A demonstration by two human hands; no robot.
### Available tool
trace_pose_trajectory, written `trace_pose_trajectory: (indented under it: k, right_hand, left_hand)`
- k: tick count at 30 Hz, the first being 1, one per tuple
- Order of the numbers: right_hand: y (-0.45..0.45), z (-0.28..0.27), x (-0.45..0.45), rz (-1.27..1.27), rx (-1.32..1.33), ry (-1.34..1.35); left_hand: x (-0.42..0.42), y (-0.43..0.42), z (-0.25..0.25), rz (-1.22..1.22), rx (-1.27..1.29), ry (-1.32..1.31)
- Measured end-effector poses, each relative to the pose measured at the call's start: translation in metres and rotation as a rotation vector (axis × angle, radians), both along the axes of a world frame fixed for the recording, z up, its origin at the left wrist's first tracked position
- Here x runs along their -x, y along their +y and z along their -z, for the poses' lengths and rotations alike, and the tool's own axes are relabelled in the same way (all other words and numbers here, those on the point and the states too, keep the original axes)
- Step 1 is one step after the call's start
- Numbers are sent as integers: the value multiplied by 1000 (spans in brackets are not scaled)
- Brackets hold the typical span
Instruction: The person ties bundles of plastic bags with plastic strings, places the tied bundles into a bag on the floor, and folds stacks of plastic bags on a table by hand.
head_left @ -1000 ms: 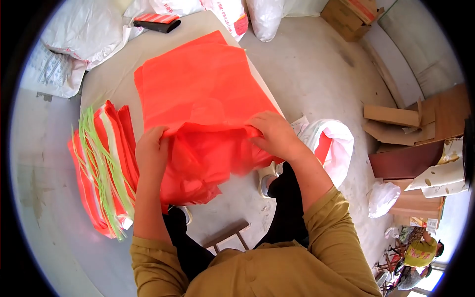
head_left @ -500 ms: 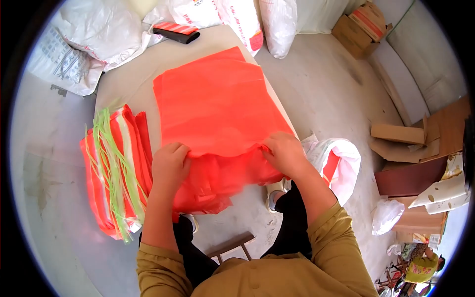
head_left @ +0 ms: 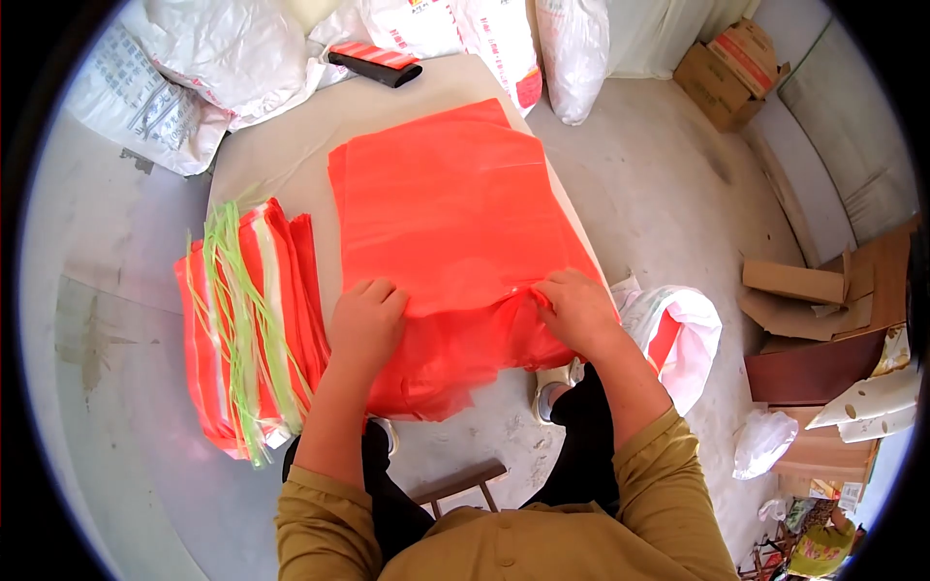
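A stack of thin red plastic sheets [head_left: 441,208] lies on the table in front of me, its near part hanging in folds over the front edge. My left hand [head_left: 368,327] is closed on the near left edge of the top sheet, thumb tucked toward the inside. At the near right, my right hand [head_left: 579,312] pinches the same edge between thumb and fingers. Between the two hands the edge is slightly wavy and bunched. To the left of the stack is a pile of red-and-white striped folded material [head_left: 291,290], with green plastic strips [head_left: 237,320] draped over it.
A black and red-striped roll [head_left: 376,64] rests at the table's far end [head_left: 281,145]. White sacks [head_left: 228,58] stand behind it. An open white sack [head_left: 693,334] is right of the table. Cardboard boxes [head_left: 794,281] lie farther right. A wooden stool [head_left: 460,481] is below; a person [head_left: 821,547] appears lower right.
The whole view has shifted, so the table and stack appear farther right and slightly lower. Both hands keep their hold on the red sheet's near edge, and its hanging folds have shifted a little.
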State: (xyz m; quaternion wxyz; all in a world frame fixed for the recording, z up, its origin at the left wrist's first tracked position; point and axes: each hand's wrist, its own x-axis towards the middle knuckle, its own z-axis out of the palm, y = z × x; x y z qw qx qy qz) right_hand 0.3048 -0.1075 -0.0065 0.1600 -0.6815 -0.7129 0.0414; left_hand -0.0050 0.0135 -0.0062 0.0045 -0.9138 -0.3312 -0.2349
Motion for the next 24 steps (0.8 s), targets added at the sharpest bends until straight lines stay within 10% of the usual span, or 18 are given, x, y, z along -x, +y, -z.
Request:
trace_pose_trajectory:
  k: [24]
  right_hand:
    - [-24,-17,-23,-82,85,1]
  left_hand:
    - [4,-19,2,109,21,-18]
